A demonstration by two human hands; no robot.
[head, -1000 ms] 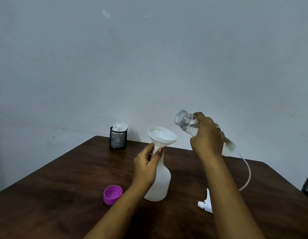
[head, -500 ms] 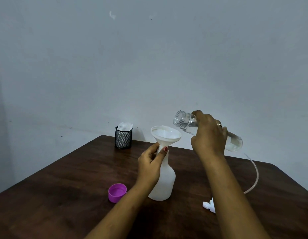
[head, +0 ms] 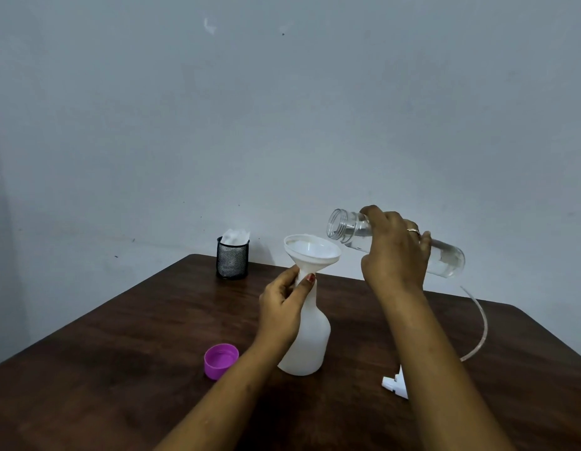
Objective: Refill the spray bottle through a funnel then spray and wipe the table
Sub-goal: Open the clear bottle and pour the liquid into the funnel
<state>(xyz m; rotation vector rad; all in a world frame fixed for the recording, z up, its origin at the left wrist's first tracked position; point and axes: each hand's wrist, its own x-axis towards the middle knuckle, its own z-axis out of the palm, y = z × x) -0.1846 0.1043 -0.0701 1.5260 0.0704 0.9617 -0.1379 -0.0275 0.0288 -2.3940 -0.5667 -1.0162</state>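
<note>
Your right hand point(head: 394, 252) has swung the clear bottle point(head: 347, 227) closer to level than it was a second ago: its base has come up, while its open mouth has stayed just above and to the right of the funnel point(head: 311, 250) rim. The mouth is still the higher end and the water lies toward the base, with none running out, so I judge the pour is about to start and the refill has not begun.

From the left, a purple cap point(head: 221, 360) lies open side up on the table point(head: 119, 369). At the far edge stands a black mesh cup point(head: 232, 262) with white tissue point(head: 235, 236) poking out. Your left hand point(head: 282, 307) pinches the neck of the spray bottle point(head: 310, 340) between thumb and fingers, right where the funnel stem enters it. The spray bottle stands upright near the table's middle with the funnel seated in its mouth, neither having shifted on the table.

Your right hand's fingers are wrapped round the clear bottle's middle, with a ring point(head: 413, 230) on one finger. Under that forearm the sprayer head point(head: 394, 384) lies on the table, its tube point(head: 481, 327) curving away to the right.

No brand, label or writing can be read on either bottle, the cap or the cup.
</note>
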